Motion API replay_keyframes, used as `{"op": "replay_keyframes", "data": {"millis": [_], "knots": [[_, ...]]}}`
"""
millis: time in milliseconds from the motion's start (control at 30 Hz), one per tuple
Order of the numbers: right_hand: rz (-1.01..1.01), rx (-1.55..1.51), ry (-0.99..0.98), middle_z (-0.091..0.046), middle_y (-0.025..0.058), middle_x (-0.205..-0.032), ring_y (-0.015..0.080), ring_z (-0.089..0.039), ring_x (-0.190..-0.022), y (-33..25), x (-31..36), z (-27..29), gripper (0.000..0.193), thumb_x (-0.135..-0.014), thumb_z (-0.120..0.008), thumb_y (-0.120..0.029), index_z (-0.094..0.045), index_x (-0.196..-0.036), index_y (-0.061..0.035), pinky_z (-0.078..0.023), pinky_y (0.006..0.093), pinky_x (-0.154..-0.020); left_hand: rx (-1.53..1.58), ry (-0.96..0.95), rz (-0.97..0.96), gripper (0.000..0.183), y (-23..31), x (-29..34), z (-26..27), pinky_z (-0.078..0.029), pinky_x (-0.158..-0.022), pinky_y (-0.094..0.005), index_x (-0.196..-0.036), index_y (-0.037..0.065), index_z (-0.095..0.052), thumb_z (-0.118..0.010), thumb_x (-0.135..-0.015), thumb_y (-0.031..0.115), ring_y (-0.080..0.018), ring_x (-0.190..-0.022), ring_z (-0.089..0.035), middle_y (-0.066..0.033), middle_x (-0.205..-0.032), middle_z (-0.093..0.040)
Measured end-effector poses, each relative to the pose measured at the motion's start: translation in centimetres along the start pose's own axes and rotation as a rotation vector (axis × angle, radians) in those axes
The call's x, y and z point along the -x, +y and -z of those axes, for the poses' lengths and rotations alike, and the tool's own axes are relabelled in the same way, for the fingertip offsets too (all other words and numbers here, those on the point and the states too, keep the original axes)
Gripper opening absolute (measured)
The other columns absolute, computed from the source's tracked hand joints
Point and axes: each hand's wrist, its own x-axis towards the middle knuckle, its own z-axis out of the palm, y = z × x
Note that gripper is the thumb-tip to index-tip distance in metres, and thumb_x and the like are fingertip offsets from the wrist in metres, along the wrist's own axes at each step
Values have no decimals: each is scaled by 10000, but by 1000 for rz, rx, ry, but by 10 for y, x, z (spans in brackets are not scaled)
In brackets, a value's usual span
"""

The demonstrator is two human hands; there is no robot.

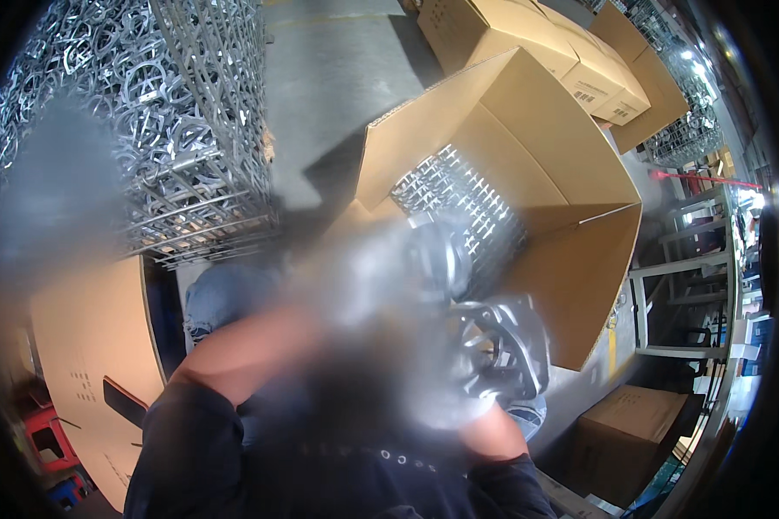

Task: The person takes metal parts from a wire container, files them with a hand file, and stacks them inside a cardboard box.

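A smeared patch blurs the middle of the head view, over both hands. My left hand (353, 275), in a whitish glove, reaches in beside shiny curved metal parts (446, 255) and seems to grip them. Lower right, my right hand (450, 400), also gloved, is closed around bracket-like curved metal parts (504, 344). The fingers of both hands are mostly lost in the blur. Just beyond the hands stands an open cardboard box (571, 164), with rows of silvery metal parts (459, 195) packed inside.
A wire cage (234, 130) heaped with metal pieces stands at the left. Closed cartons (545, 43) sit at the far right. A phone (125, 400) lies on cardboard (86, 346) at my left. A metal frame (684, 272) and another carton (632, 419) are at the right.
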Motion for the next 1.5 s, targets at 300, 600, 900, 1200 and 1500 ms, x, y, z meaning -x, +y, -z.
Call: {"op": "replay_keyframes", "data": {"millis": [300, 600, 900, 1200, 1500], "knots": [[9, 50, 13, -465, 71, -582, 148, -479, -435, 6, -14, -6, 204, -794, -585, -162, -481, -910, -29, -396, 263, -354, 390, 166, -210, 705, 9, -15, 23, -476, -804, -467, -1160, -21, -463, -352, -833, 594, -327, -906, -582, -181, -1018, -568], [20, 132, 83, -462, 62, -577, 139, -476, -434, 6, -11, -8, 202, -789, -593, -158, -486, -902, -31, -391, 257, -351, 227, 320, -106, 497, -5, -10, 12, -459, -716, -303, -1074, 64, -524, -375, -882, 497, -184, -796, -562, -118, -962, -580], [49, 193, 135, -460, 53, -572, 131, -473, -433, 3, -14, -10, 199, -783, -600, -155, -490, -895, -33, -385, 251, -348, 156, 422, -105, 435, -9, -9, 6, -463, -665, -303, -1052, 54, -515, -373, -906, 439, -168, -753, -558, -95, -888, -578], [96, 245, 186, -457, 44, -567, 122, -470, -432, 4, -17, -11, 197, -777, -608, -152, -495, -887, -34, -380, 245, -345, 417, 160, -170, 800, 5, -15, 24, -479, -771, -470, -1189, -8, -444, -335, -786, 674, -366, -903, -573, -240, -1021, -556], [105, 313, 263, -455, 35, -563, 114, -467, -431, 4, -12, -16, 195, -772, -616, -149, -499, -880, -36, -375, 239, -343, 382, 15, -15, 912, -2, -12, 21, -446, -837, -487, -1251, -21, -370, -232, -758, 734, -385, -976, -546, -275, -1073, -525]]}}
